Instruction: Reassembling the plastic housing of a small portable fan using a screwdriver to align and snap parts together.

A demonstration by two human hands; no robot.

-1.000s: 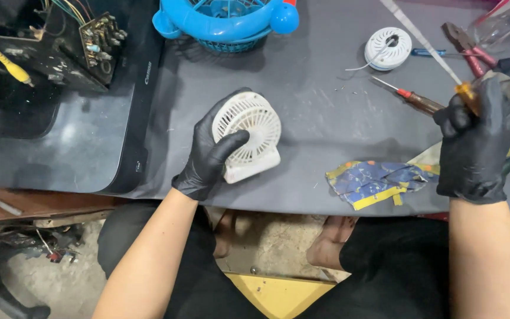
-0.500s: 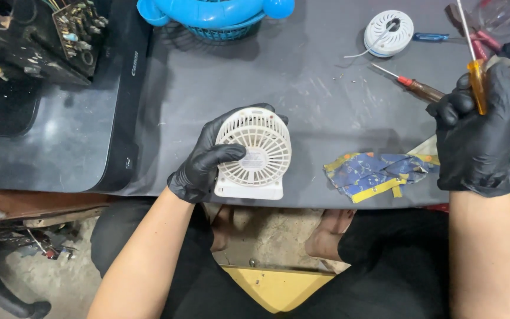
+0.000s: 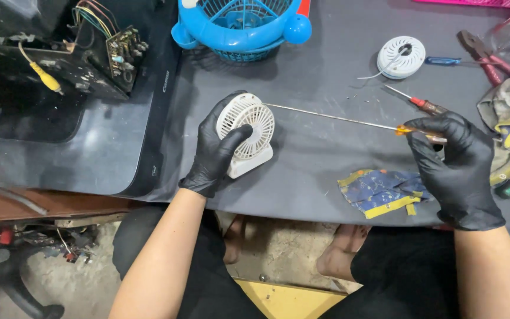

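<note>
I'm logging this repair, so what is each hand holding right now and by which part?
The left hand holds the small white fan by its side; the right hand holds the long thin screwdriver by its orange handle.

Both hands, left and right, wear black gloves. The small fan in the left one is white, on a dark grey mat. The long screwdriver has a silvery shaft and an orange handle. Right of the fan lies a blue cloth with yellow edging and a faint pattern, too blurred to make out. Above the fan sits a bright blue basket; up right of it, a white round grille, a red-handled screwdriver and a blue-handled one.
</note>
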